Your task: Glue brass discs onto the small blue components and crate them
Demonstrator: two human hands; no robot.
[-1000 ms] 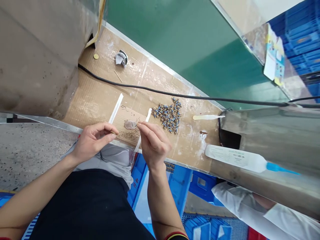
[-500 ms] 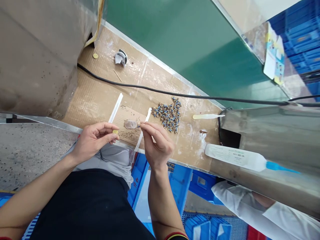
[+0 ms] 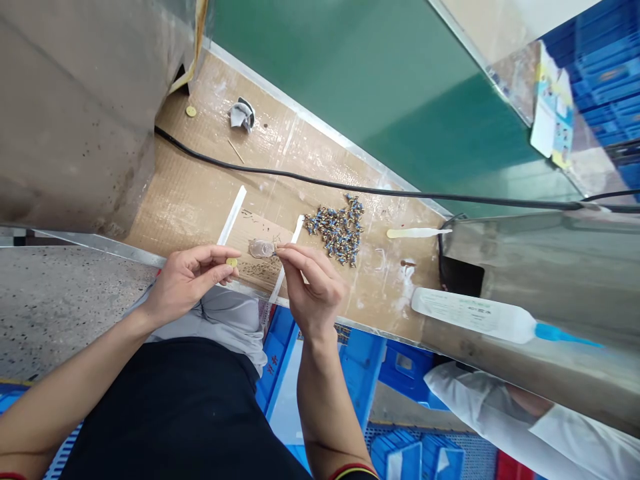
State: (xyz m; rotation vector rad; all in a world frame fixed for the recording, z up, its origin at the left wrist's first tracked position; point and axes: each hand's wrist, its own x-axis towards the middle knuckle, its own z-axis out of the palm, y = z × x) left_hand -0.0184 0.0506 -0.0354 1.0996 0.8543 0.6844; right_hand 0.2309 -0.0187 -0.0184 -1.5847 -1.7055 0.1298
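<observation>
My left hand [image 3: 193, 277] pinches a small round yellow disc [image 3: 231, 263] between thumb and fingers, over the front edge of the bench. My right hand [image 3: 313, 283] is closed in a pinch beside a small clear plastic cup [image 3: 261, 249]. Whatever sits at its fingertips is too small to make out. The cup rests on a cardboard patch [image 3: 260, 230] between two white tape strips, with many tiny dark bits [image 3: 263, 268] scattered in front of it. Beyond my right hand lies a heap of small blue-and-brass parts [image 3: 336, 230].
A black cable [image 3: 300, 177] crosses the cardboard-covered bench. To the right lie a pale flat stick [image 3: 417, 233] and a white bottle with a blue nozzle [image 3: 473, 313]. Another yellow disc [image 3: 191, 111] lies at the back left. Another person's white sleeve [image 3: 460, 393] shows at lower right.
My right hand has shifted slightly left, its fingertips closer to the clear cup's rim. My left hand stays nearly still with the yellow disc.
</observation>
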